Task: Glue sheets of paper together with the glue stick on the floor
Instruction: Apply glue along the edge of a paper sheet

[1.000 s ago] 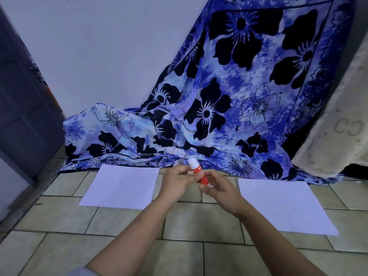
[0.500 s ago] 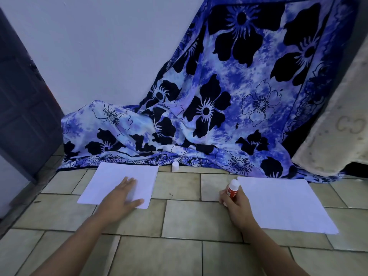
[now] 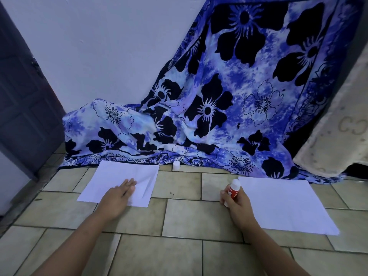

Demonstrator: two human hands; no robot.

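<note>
Two bare forearms reach forward over a tiled floor point(image 3: 183, 216). The left hand point(image 3: 116, 198) lies palm down with its fingers point(image 3: 129, 183) straight and close together. They press flat on the near right part of the left sheet of paper point(image 3: 111, 176), grasp nothing, and point away and a little to the right. Just right of those fingertips the sheet rises in a long diagonal ridge.

The right hand point(image 3: 239, 205) is curled round a glue stick point(image 3: 234, 189), with the thumb on the stick's left side and the other fingers wrapped behind it. The stick stands nearly upright, its long axis leaning slightly to the right. Its white end points up above the fingers, with a red label just below that. The lower end is mostly hidden inside the grip. The white top may be bare glue, but it is too small to be sure.

The right sheet of paper point(image 3: 282, 206) lies flat on the floor just to the right of the curled fingers. A small white cap point(image 3: 176, 165) stands on the floor well beyond both sets of fingers, roughly between them, at the hem of a blue flowered cloth point(image 3: 229, 100). The cloth drapes up a pale wall point(image 3: 99, 46) and is cut off at the top edge. A dark door point(image 3: 23, 100) at the far left is only partly in frame.
</note>
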